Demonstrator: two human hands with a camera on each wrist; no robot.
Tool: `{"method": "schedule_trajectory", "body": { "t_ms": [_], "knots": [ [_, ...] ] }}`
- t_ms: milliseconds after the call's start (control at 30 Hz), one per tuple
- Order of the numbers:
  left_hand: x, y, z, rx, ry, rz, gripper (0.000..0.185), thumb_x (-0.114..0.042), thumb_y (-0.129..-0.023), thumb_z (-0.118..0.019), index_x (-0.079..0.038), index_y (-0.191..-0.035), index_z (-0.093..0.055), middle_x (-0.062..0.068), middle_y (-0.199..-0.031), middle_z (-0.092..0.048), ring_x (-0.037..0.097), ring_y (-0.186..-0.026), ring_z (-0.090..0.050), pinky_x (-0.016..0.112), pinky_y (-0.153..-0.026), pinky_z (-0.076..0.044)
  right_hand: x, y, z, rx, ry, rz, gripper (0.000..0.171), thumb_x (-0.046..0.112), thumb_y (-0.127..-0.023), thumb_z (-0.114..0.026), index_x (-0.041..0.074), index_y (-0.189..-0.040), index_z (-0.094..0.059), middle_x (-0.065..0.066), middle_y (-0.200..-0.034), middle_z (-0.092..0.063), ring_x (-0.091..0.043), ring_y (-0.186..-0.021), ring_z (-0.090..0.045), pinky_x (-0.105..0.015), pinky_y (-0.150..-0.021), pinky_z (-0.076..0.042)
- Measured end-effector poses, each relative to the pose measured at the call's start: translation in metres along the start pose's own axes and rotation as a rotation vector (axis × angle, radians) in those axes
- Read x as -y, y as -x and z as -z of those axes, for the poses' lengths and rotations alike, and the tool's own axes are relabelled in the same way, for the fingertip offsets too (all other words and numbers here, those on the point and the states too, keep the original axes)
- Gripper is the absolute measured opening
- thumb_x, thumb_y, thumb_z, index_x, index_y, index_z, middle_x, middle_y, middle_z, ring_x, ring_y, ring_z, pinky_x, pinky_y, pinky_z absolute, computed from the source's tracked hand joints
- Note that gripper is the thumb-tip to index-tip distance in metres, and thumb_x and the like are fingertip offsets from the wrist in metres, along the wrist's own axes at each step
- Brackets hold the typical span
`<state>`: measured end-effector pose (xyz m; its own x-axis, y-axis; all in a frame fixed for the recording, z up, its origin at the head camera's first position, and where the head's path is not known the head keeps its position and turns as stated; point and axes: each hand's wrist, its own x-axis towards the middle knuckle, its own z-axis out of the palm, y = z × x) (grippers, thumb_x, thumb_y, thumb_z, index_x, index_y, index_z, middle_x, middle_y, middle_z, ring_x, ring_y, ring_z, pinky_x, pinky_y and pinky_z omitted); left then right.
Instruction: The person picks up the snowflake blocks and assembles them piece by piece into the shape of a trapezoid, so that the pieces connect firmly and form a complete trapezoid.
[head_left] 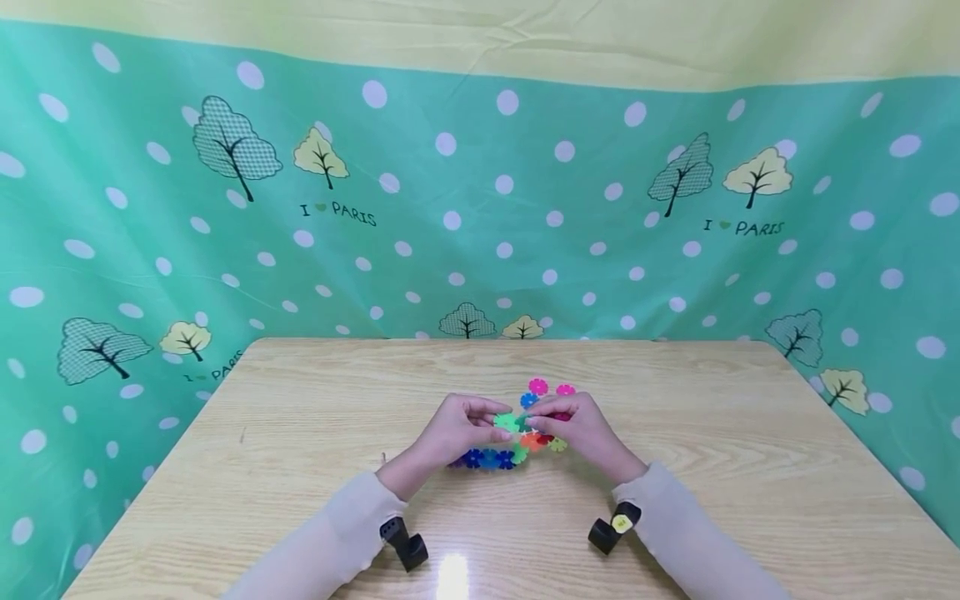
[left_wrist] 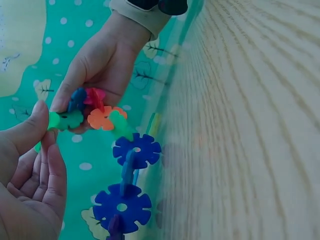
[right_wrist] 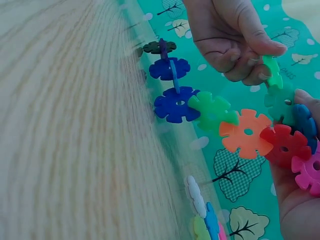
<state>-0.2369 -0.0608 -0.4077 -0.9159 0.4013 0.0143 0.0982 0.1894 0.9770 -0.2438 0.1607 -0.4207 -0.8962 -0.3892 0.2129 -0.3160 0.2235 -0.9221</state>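
While both hands meet over the middle of the wooden table (head_left: 300, 433), a chain of interlocked snowflake discs (head_left: 498, 450) hangs between them. The left hand (head_left: 457, 429) pinches a green disc (head_left: 507, 422); the right hand (head_left: 581, 427) grips the red-pink end. Loose discs (head_left: 547, 388) lie at twelve o'clock.
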Motion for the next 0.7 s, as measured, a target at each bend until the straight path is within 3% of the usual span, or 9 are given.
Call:
{"method": "schedule_trajectory", "body": {
  "t_ms": [333,567,700],
  "knots": [
    [0.0057,-0.0008,-0.0073,-0.059,0.034,0.073,0.035,-0.009,-0.075,-0.079,-0.001,-0.107,-0.069,0.001,-0.078,-0.067,0.012,-0.069,-0.061,0.032,-0.068,-0.055,-0.0010,0.0026,-0.0017,-0.028,-0.012,0.026,0.014,0.014,-0.085,-0.070,0.003,-0.092,-0.075,-0.006,-0.087,-0.072,-0.016,-0.084,-0.063,-0.026,-0.069,-0.055],
    [0.0067,-0.0018,-0.0093,-0.069,0.053,0.096,0.035,-0.010,-0.075,-0.079,-0.004,-0.107,-0.070,0.000,-0.080,-0.068,0.012,-0.072,-0.061,0.024,-0.066,-0.054,-0.0012,0.0019,-0.0022,-0.029,-0.020,0.051,0.013,0.013,-0.085,-0.069,0.003,-0.093,-0.075,-0.005,-0.089,-0.072,-0.016,-0.085,-0.063,-0.027,-0.071,-0.055],
    [0.0058,-0.0010,-0.0093,-0.073,0.061,0.079,0.036,-0.009,-0.075,-0.079,-0.001,-0.108,-0.069,0.000,-0.080,-0.068,0.011,-0.071,-0.060,0.022,-0.065,-0.053,-0.0015,0.0008,-0.0019,-0.019,-0.014,0.075,0.013,0.013,-0.086,-0.069,0.003,-0.093,-0.075,-0.006,-0.087,-0.072,-0.015,-0.077,-0.063,-0.026,-0.065,-0.055]
  ]
}}
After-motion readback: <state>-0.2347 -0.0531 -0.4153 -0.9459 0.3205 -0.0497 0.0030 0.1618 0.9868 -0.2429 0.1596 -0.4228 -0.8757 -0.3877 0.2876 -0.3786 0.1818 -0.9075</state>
